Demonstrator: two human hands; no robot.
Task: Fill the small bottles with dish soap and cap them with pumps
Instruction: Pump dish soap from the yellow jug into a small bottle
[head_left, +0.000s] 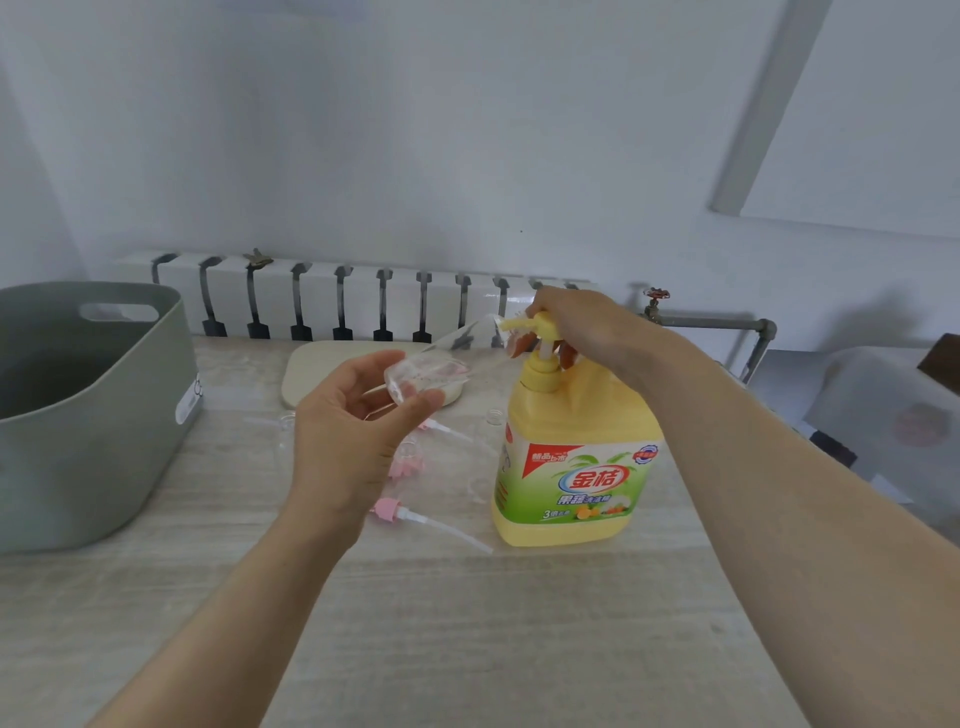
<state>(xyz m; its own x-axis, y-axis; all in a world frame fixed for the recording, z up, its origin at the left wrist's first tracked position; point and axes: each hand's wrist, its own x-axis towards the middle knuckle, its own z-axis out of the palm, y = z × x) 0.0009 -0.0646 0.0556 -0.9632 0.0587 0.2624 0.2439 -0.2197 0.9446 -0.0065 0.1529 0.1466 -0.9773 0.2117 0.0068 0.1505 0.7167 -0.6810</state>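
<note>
Left grip (353, 441) curls its fingers and thumb round a small clear bottle (431, 370), holding it above the desk (467, 623) and tilted, base in the palm. The bottle's open neck points up and away from this grip, toward the right grip (587, 327), and reaches the nozzle of the yellow pump head (530, 325). The bottle is blurred, and I cannot tell whether it holds any soap.

Right grip sits on top of the yellow pump head, palm down, with fingertips curled under it beside the white stem. Directly beneath this grip stands the large yellow dish soap bottle (576, 467), upright on the desk, with a green and red label.

Below the left grip, a pink pump (395, 512) with a long clear tube lies flat on the desk, and more pink pumps (408, 465) lie partly hidden behind the hand. Between the two grips, low on the desk, an empty small bottle (493, 415) stands beside the soap bottle. Beyond the left grip lies a pale wooden board (311, 369). Far to that grip's left stands a grey plastic tub (88, 395). A white radiator (363, 301) runs along the wall behind both grips.
</note>
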